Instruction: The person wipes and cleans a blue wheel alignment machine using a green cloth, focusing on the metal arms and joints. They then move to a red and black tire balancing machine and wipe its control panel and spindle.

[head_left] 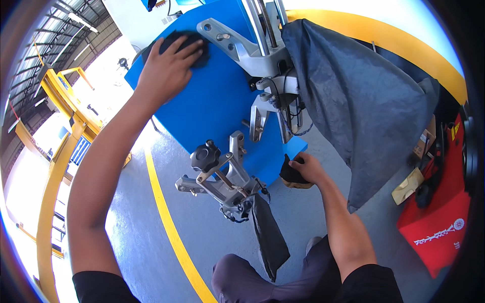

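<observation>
My left hand (169, 70) presses a dark cloth (198, 59) against the upper left of a large blue panel (202, 101), its fingers curved over the cloth. Motion blurs the cloth's edges. At the panel's lower right corner, my right hand (307, 169) pinches a crumpled black piece with a tan underside (292, 175); its kind is unclear. Between my arms, a grey metal clamp (227, 171) with a black knob (205, 155) stands in front of the panel. Another metal clamp bracket (252, 55) on upright rods overlaps the panel's upper right.
A grey fabric cover (358, 101) drapes at the right, and a narrow dark cover (269, 237) hangs below the lower clamp. A red cabinet (434, 232) stands at far right. Yellow lift posts (60, 151) rise at left. A yellow line (169, 222) crosses the grey floor.
</observation>
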A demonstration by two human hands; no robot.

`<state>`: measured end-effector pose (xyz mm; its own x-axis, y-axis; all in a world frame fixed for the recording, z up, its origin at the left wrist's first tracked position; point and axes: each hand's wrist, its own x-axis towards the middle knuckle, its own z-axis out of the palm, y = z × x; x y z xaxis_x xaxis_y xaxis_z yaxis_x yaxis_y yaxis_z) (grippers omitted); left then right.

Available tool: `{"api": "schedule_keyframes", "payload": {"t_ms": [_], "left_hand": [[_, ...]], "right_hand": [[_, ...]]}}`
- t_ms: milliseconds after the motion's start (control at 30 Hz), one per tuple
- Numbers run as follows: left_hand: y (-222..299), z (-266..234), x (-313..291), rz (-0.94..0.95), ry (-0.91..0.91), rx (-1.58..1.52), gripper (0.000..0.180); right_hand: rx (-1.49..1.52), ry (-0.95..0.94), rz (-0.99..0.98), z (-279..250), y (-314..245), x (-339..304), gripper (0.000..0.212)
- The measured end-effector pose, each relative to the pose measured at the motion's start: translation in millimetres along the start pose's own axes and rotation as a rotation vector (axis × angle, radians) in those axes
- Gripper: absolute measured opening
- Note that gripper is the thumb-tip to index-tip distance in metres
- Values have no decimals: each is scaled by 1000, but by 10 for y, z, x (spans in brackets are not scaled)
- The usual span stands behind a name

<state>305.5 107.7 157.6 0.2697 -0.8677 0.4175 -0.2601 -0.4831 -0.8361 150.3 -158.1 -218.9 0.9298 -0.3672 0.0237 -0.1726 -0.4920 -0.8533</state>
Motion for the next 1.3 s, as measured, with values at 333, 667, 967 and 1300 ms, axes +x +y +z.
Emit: {"api": "schedule_keyframes", "payload": {"t_ms": [333, 667, 967, 1300], "left_hand": [[-243, -11, 190, -2, 48, 163, 52], [-209, -666, -110, 119, -491, -346, 40], [-353, -425, 195, -221, -72, -340, 28], [-130, 175, 911, -290, 287, -107, 38]], "right_hand": [[26, 44, -27, -33, 27, -99, 39], [-10, 78, 16, -148, -21, -136, 39], [-60, 35, 93, -64, -189, -164, 40], [-63, 90, 67, 6, 64, 79, 38]]}}
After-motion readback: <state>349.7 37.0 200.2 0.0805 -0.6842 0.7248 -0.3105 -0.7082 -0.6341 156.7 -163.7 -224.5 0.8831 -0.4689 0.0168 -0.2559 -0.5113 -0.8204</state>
